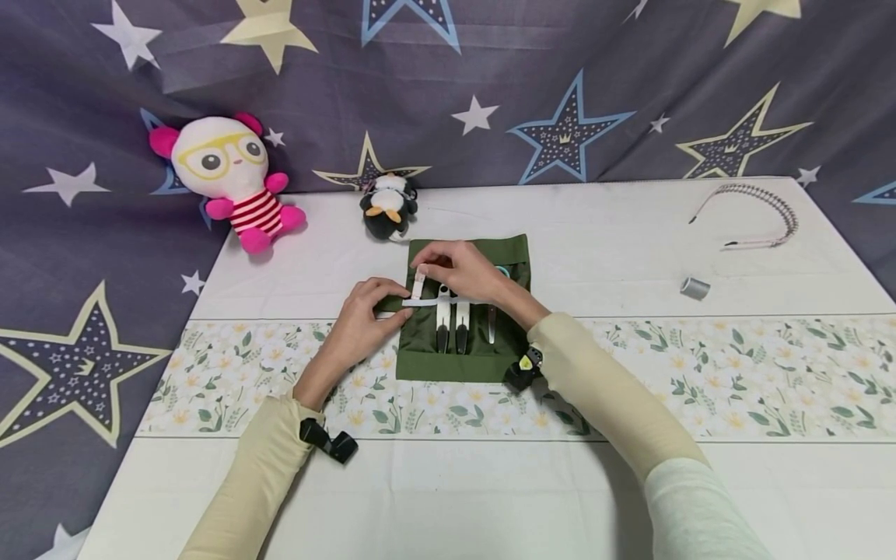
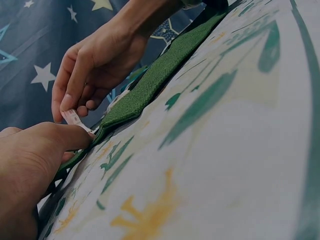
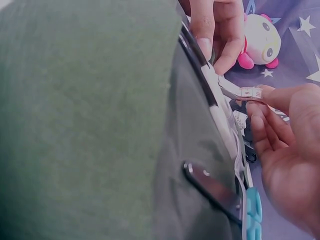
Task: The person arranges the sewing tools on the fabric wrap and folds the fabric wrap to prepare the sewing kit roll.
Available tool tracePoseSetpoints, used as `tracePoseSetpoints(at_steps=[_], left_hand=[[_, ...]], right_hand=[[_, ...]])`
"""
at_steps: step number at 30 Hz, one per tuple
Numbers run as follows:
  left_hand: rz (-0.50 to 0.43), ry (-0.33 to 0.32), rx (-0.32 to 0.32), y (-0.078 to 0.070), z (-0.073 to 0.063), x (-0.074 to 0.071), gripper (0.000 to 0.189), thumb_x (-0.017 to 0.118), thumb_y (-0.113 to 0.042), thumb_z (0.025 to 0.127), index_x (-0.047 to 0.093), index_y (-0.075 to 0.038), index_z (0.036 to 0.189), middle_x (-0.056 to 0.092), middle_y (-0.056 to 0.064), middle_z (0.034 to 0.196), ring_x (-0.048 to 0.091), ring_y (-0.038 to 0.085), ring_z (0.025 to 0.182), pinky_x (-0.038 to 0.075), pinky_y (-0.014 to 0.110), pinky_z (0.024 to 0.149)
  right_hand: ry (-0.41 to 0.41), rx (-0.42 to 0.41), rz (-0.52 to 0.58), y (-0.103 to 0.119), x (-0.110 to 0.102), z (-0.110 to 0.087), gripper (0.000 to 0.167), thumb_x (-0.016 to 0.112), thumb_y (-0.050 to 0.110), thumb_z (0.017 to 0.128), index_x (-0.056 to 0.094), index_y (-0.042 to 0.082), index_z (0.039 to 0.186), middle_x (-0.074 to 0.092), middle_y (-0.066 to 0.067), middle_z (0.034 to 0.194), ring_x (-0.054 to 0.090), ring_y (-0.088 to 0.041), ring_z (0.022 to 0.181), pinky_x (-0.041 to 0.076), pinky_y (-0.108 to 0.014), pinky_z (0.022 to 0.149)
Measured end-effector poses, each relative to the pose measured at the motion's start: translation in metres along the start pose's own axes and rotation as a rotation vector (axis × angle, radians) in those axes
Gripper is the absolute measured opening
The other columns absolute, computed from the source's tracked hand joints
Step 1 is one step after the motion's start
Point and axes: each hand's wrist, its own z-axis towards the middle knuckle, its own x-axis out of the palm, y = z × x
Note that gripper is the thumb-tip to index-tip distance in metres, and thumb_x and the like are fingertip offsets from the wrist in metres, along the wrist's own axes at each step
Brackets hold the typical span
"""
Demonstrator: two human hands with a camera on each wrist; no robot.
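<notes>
A green cloth tool holder lies on the table with a white elastic band across it. My right hand pinches one end of a white measuring tape between thumb and fingers. The tape stands up at the band, near the holder's left side. At that left edge my left hand grips the cloth and band between thumb and fingers. Two white tools with black tips are tucked under the band. Scissors with teal handles sit further right, partly hidden by my right hand in the head view.
Behind the holder sits a penguin plush; a pink-and-white plush leans at the back left. A grey thread spool and a headband lie to the right. A floral strip crosses the table under the holder.
</notes>
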Motion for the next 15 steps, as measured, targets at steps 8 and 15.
tracePoseSetpoints(at_steps=[8, 15], left_hand=[[-0.005, -0.007, 0.007, 0.0001, -0.0002, 0.0006, 0.026, 0.077, -0.016, 0.095, 0.074, -0.006, 0.118, 0.063, 0.013, 0.128, 0.051, 0.034, 0.123, 0.041, 0.055, 0.104], [-0.008, -0.004, 0.005, 0.0007, -0.0004, 0.0006, 0.026, 0.076, -0.016, 0.096, 0.073, -0.006, 0.119, 0.062, 0.013, 0.128, 0.051, 0.035, 0.123, 0.041, 0.054, 0.104]], right_hand=[[0.011, 0.013, -0.009, 0.0017, 0.002, 0.0024, 0.018, 0.061, 0.009, 0.106, 0.074, 0.001, 0.115, 0.073, -0.007, 0.101, 0.066, -0.018, 0.086, 0.054, -0.032, 0.079], [0.037, 0.037, -0.015, 0.0, 0.0052, 0.0032, 0.02, 0.058, 0.009, 0.107, 0.073, 0.002, 0.119, 0.072, -0.007, 0.1, 0.063, -0.018, 0.08, 0.05, -0.031, 0.072]])
